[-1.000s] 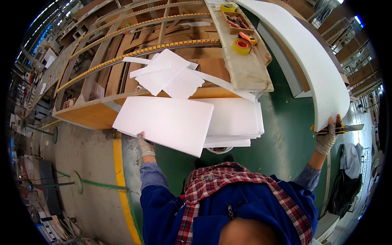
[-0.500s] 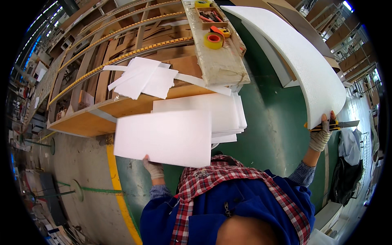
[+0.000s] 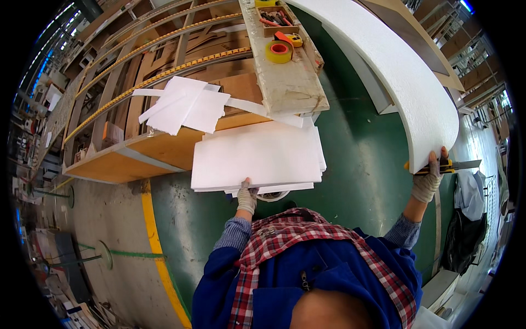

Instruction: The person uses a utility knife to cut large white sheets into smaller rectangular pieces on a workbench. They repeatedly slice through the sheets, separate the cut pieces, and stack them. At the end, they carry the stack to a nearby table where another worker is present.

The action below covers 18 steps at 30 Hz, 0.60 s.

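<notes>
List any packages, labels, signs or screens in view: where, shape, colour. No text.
No signs or screens show.
Small cardboard box: inside the wooden frame at left, squarish, tan with a pale top.
Open wooden tray: far end of the pale plank, rectangular, holding red and dark tools.
Yellow tape roll: on the plank before the tray, round, red core.
Any label is too small to tell.
</notes>
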Each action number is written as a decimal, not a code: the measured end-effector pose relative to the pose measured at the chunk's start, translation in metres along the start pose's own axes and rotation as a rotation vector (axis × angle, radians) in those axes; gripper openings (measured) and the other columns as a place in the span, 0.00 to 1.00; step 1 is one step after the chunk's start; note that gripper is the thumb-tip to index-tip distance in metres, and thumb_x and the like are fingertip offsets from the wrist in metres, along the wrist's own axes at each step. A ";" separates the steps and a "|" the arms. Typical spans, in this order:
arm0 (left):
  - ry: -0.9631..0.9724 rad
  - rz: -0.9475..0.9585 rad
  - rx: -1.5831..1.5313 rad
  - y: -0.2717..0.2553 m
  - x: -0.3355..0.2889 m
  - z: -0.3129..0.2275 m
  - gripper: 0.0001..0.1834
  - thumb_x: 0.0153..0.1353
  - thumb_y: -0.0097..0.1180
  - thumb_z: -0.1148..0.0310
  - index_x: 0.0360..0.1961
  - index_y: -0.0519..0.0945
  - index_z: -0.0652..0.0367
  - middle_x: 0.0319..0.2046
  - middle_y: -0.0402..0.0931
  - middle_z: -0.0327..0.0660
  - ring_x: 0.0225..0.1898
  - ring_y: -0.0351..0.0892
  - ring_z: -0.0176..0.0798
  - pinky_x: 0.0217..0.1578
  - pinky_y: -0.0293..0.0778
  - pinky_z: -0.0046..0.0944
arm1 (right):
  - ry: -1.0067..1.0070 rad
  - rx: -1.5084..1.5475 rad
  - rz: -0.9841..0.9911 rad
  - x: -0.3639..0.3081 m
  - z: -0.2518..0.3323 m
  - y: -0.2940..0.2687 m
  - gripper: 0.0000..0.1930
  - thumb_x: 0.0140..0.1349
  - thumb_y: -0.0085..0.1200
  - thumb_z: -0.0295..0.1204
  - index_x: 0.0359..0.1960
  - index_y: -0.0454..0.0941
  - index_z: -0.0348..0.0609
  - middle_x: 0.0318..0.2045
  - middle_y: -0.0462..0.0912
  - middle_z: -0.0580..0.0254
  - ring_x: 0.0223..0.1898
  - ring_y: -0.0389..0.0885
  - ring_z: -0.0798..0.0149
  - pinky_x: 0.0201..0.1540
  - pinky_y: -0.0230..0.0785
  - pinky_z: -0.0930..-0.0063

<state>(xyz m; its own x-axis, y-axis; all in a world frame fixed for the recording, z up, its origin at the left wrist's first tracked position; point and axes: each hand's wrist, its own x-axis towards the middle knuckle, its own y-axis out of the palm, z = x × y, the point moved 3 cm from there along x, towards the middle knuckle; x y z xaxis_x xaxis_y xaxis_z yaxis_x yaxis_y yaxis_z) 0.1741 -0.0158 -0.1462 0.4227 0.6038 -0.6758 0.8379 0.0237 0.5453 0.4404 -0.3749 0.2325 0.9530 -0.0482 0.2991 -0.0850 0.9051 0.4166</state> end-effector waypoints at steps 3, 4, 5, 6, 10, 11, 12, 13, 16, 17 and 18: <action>-0.119 0.024 0.150 0.044 0.000 0.012 0.17 0.49 0.58 0.61 0.33 0.68 0.60 0.23 0.72 0.44 0.23 0.73 0.41 0.25 0.75 0.38 | 0.000 0.014 -0.002 -0.003 0.001 -0.004 0.17 0.53 0.52 0.26 0.45 0.68 0.53 0.41 0.72 0.58 0.37 0.76 0.62 0.29 0.77 0.71; -0.158 0.048 0.209 0.047 0.010 0.019 0.18 0.50 0.58 0.58 0.31 0.68 0.61 0.23 0.72 0.45 0.22 0.73 0.42 0.25 0.75 0.39 | 0.003 0.026 0.011 -0.004 0.001 -0.002 0.17 0.53 0.52 0.26 0.45 0.68 0.53 0.41 0.72 0.58 0.36 0.77 0.62 0.29 0.77 0.71; -0.202 0.078 0.274 0.055 0.013 0.022 0.20 0.50 0.57 0.55 0.29 0.68 0.61 0.23 0.72 0.46 0.21 0.73 0.43 0.25 0.76 0.40 | -0.001 -0.001 -0.008 -0.004 0.001 -0.003 0.17 0.53 0.53 0.27 0.45 0.68 0.53 0.40 0.72 0.59 0.36 0.76 0.62 0.29 0.77 0.71; -0.236 0.062 0.328 0.060 0.016 0.025 0.21 0.49 0.57 0.53 0.28 0.67 0.62 0.22 0.72 0.48 0.21 0.73 0.44 0.23 0.75 0.41 | -0.001 -0.014 -0.009 -0.005 0.001 -0.002 0.17 0.52 0.53 0.27 0.45 0.68 0.53 0.41 0.71 0.59 0.38 0.76 0.62 0.31 0.77 0.70; -0.464 0.078 0.684 0.073 0.012 0.024 0.32 0.48 0.50 0.39 0.29 0.66 0.64 0.17 0.72 0.49 0.13 0.71 0.42 0.13 0.70 0.37 | -0.003 -0.050 -0.054 -0.014 -0.002 0.011 0.17 0.49 0.55 0.25 0.42 0.69 0.51 0.42 0.69 0.62 0.42 0.70 0.64 0.41 0.69 0.71; -0.580 0.149 0.817 0.078 0.007 0.018 0.33 0.47 0.48 0.37 0.28 0.66 0.64 0.16 0.72 0.49 0.12 0.71 0.41 0.12 0.69 0.37 | -0.013 -0.053 -0.082 -0.016 -0.004 0.018 0.17 0.48 0.55 0.24 0.40 0.69 0.50 0.43 0.68 0.64 0.43 0.68 0.65 0.43 0.66 0.72; -0.695 0.220 0.952 0.084 -0.002 0.015 0.35 0.47 0.47 0.35 0.27 0.66 0.64 0.15 0.72 0.49 0.10 0.70 0.41 0.11 0.68 0.37 | 0.047 -0.011 -0.079 -0.024 -0.008 0.027 0.18 0.46 0.56 0.22 0.40 0.69 0.49 0.42 0.68 0.66 0.44 0.67 0.66 0.46 0.63 0.74; -0.615 0.225 1.072 0.110 -0.029 0.001 0.37 0.47 0.42 0.33 0.26 0.67 0.64 0.14 0.72 0.49 0.09 0.69 0.40 0.08 0.66 0.36 | 0.055 -0.014 -0.043 -0.030 -0.015 0.035 0.18 0.47 0.55 0.23 0.42 0.68 0.50 0.41 0.67 0.66 0.43 0.67 0.67 0.45 0.63 0.73; -0.672 0.629 0.550 0.168 -0.060 -0.017 0.43 0.42 0.41 0.28 0.33 0.66 0.65 0.23 0.74 0.54 0.22 0.76 0.47 0.21 0.74 0.45 | 0.086 -0.149 0.032 -0.051 -0.054 0.041 0.19 0.46 0.55 0.21 0.42 0.67 0.51 0.40 0.67 0.67 0.40 0.66 0.71 0.42 0.63 0.76; -0.506 0.699 0.488 0.199 -0.084 -0.034 0.45 0.41 0.41 0.28 0.38 0.64 0.66 0.31 0.72 0.56 0.29 0.76 0.49 0.28 0.73 0.47 | 0.095 -0.158 0.016 -0.064 -0.067 0.046 0.19 0.45 0.56 0.20 0.40 0.68 0.50 0.39 0.67 0.68 0.40 0.67 0.72 0.41 0.64 0.77; -0.334 0.755 0.416 0.228 -0.107 -0.054 0.48 0.40 0.41 0.27 0.42 0.61 0.66 0.39 0.70 0.58 0.36 0.75 0.51 0.34 0.73 0.49 | 0.112 -0.163 0.008 -0.081 -0.078 0.059 0.19 0.44 0.57 0.19 0.38 0.68 0.49 0.39 0.68 0.69 0.40 0.67 0.73 0.40 0.65 0.79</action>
<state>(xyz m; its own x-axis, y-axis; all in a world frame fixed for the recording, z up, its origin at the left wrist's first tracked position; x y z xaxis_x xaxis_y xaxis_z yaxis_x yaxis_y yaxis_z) 0.3013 -0.0318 0.0777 0.9308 0.0805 -0.3567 0.3290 -0.6097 0.7211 0.3814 -0.2847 0.1657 0.9797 -0.0019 0.2005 -0.0529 0.9621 0.2676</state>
